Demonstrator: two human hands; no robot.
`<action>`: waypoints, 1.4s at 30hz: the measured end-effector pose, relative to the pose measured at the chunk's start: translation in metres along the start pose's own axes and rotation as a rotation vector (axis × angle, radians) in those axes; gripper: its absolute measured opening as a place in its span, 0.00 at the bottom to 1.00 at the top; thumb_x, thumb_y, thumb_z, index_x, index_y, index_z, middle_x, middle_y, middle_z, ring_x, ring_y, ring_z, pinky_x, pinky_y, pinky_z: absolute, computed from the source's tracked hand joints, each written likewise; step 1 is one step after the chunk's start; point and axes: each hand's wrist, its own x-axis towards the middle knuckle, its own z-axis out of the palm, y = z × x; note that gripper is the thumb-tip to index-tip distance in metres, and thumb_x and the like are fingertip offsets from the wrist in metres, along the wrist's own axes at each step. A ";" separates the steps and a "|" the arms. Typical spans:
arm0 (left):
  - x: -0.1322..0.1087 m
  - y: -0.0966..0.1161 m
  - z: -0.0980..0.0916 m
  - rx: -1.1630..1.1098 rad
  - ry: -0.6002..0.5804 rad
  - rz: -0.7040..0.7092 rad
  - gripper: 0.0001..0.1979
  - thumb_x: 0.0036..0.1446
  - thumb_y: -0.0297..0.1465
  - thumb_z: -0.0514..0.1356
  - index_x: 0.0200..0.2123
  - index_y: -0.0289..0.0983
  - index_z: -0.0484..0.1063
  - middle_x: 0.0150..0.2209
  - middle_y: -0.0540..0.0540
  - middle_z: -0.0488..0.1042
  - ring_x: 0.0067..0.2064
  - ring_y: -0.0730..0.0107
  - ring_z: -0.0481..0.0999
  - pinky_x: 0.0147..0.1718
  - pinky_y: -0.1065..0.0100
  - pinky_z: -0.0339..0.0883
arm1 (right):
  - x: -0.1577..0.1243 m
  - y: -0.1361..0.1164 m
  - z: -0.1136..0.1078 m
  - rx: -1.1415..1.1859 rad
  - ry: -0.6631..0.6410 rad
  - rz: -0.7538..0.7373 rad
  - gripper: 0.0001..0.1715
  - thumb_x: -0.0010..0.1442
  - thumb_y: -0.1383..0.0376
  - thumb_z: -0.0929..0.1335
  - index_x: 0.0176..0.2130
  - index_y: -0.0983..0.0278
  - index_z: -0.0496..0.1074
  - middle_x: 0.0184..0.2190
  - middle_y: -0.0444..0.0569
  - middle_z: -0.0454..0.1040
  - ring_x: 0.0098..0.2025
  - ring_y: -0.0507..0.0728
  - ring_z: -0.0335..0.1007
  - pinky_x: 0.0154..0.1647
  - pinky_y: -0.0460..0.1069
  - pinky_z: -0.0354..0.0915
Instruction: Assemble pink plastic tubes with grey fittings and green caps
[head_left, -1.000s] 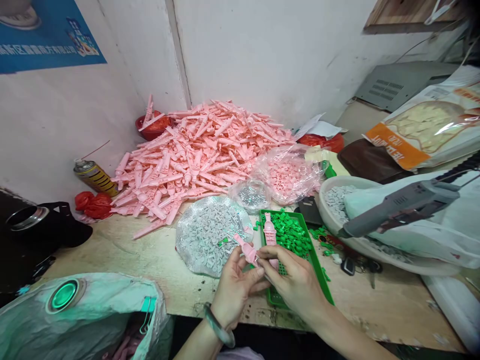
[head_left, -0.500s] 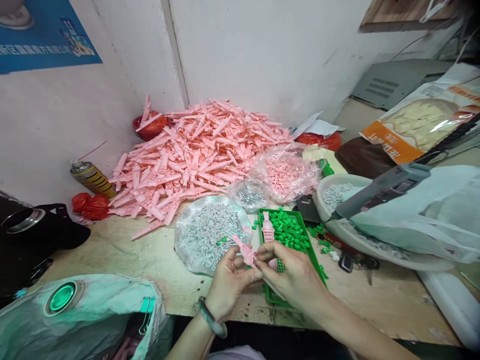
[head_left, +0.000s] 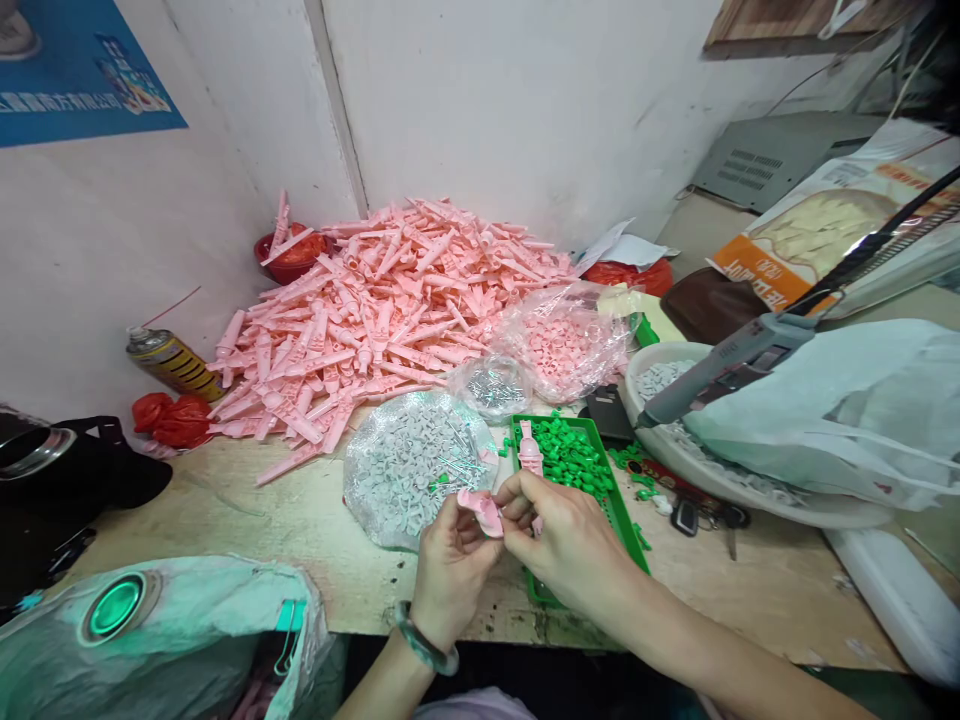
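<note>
The left hand [head_left: 452, 565] and the right hand [head_left: 566, 535] are both closed in a pinch on a small pink plastic part [head_left: 484, 512], gripping it between their fingers just above the near side of the wooden workbench [head_left: 225, 510]. A green-toned bangle [head_left: 424, 640] is sitting on the left wrist. The hands are hovering over the near end of a green plastic tray [head_left: 619, 515], which is holding loose green plastic pieces [head_left: 568, 458] and, at its far end, a long pink part [head_left: 530, 450]. Just left of the tray, a clear plastic bag of grey pieces [head_left: 409, 470] is lying on the bench. Farther back, a large heap of pink plastic parts [head_left: 360, 310] is piled against the far wall, with a spray can [head_left: 174, 365] lying at its left. On the right, a white basin [head_left: 631, 400] holding grey pieces is sitting under a grey corded tool [head_left: 724, 368].
</note>
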 end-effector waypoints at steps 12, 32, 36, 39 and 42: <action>0.002 0.001 0.003 -0.209 0.044 -0.129 0.23 0.39 0.25 0.73 0.39 0.37 0.69 0.41 0.46 0.81 0.44 0.62 0.80 0.45 0.63 0.73 | -0.003 0.004 0.000 0.173 0.011 -0.002 0.11 0.55 0.74 0.65 0.36 0.61 0.72 0.32 0.43 0.78 0.31 0.52 0.74 0.33 0.45 0.67; -0.002 0.005 0.003 -0.165 0.020 -0.082 0.21 0.39 0.25 0.73 0.38 0.37 0.71 0.39 0.48 0.80 0.42 0.65 0.80 0.42 0.67 0.74 | -0.003 0.007 -0.006 0.157 -0.020 -0.029 0.11 0.57 0.73 0.66 0.33 0.61 0.77 0.30 0.45 0.77 0.32 0.53 0.73 0.34 0.47 0.67; -0.004 0.005 0.002 -0.138 -0.004 -0.061 0.19 0.42 0.25 0.72 0.38 0.38 0.73 0.40 0.47 0.80 0.43 0.65 0.80 0.44 0.67 0.73 | -0.003 0.009 -0.003 0.139 -0.021 -0.030 0.11 0.57 0.74 0.66 0.31 0.62 0.77 0.29 0.45 0.76 0.31 0.53 0.72 0.33 0.47 0.66; -0.004 0.005 0.001 -0.107 0.012 -0.070 0.18 0.44 0.25 0.72 0.40 0.39 0.74 0.43 0.47 0.80 0.44 0.65 0.79 0.44 0.68 0.73 | -0.002 0.008 -0.002 0.196 -0.049 -0.003 0.11 0.58 0.74 0.66 0.31 0.61 0.77 0.29 0.44 0.75 0.32 0.53 0.72 0.34 0.47 0.66; -0.003 0.003 -0.002 -0.106 0.035 -0.091 0.20 0.45 0.28 0.72 0.43 0.39 0.75 0.46 0.46 0.79 0.44 0.66 0.78 0.44 0.68 0.72 | -0.004 0.004 -0.001 0.244 -0.069 -0.013 0.14 0.61 0.74 0.65 0.36 0.60 0.78 0.32 0.45 0.75 0.36 0.53 0.72 0.38 0.47 0.68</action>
